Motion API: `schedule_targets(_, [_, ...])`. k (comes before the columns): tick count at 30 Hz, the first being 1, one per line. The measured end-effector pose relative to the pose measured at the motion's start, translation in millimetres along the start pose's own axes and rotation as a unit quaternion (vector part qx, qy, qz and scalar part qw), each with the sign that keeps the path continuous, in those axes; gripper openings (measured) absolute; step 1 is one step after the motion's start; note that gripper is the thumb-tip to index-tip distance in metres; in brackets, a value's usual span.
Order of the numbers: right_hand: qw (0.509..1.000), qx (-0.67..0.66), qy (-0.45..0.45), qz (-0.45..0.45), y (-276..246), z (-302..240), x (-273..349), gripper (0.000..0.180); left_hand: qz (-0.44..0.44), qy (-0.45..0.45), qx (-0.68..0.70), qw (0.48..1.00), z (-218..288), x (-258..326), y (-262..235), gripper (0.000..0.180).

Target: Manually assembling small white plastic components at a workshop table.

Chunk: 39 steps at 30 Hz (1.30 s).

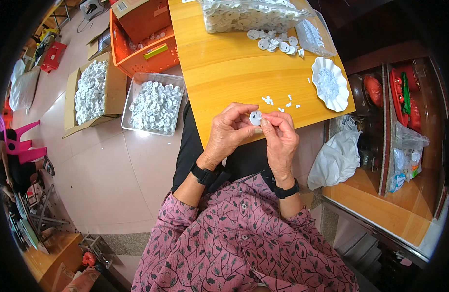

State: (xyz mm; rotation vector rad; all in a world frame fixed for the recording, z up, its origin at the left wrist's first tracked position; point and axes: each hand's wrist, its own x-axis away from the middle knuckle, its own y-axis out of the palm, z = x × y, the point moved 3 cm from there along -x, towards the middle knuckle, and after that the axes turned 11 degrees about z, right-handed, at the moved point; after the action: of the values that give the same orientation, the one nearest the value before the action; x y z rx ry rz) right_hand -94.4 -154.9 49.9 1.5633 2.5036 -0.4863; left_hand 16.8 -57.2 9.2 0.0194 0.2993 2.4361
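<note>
Between my two hands, over the near edge of the wooden table (210,78), is a small round white plastic disc (255,117) with a dark opening in it. Thumb and fingers of my left hand (229,129) pinch it from the left. My right hand (281,141) grips its right side, fingertips pressed close together; whether they also hold a smaller part is hidden. Just beyond my fingers lie several tiny white plastic pieces (267,100). To their right stands a white scalloped dish (341,95) with small translucent pieces inside.
A clear bin (302,22) heaped with white discs is at the table's far side, with loose discs (284,47) before it. On the floor at left are a filled clear tub (127,124), a filled cardboard box (71,104) and an orange crate (122,58). Shelving (385,131) stands right.
</note>
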Motion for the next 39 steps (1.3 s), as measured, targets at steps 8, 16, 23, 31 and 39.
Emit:
schedule_targets(8, [1.000,-0.007,-0.017,-0.013,-2.1,1.4,-1.9,0.007,0.004,0.008,-0.024,1.000,2.5,0.5,0.2,0.043])
schedule_targets(16, [0.998,0.030,-0.042,-0.036,-4.8,-4.1,-5.9,0.007,0.003,0.027,-0.035,0.999,4.7,0.1,1.5,0.040])
schedule_targets(23, [0.996,0.042,-0.020,-0.080,-5.6,-10.0,-12.7,0.009,0.003,0.026,-0.045,0.999,6.4,0.5,1.5,0.041])
schedule_targets(31, [0.995,0.048,-0.034,-0.079,-6.3,-9.8,-12.0,0.009,0.013,0.008,-0.029,0.999,0.2,0.3,-0.1,0.044])
schedule_targets(39, [0.984,0.110,-0.104,-0.092,-4.7,-14.4,-15.8,0.008,0.005,0.026,-0.058,0.998,7.0,0.7,1.8,0.041])
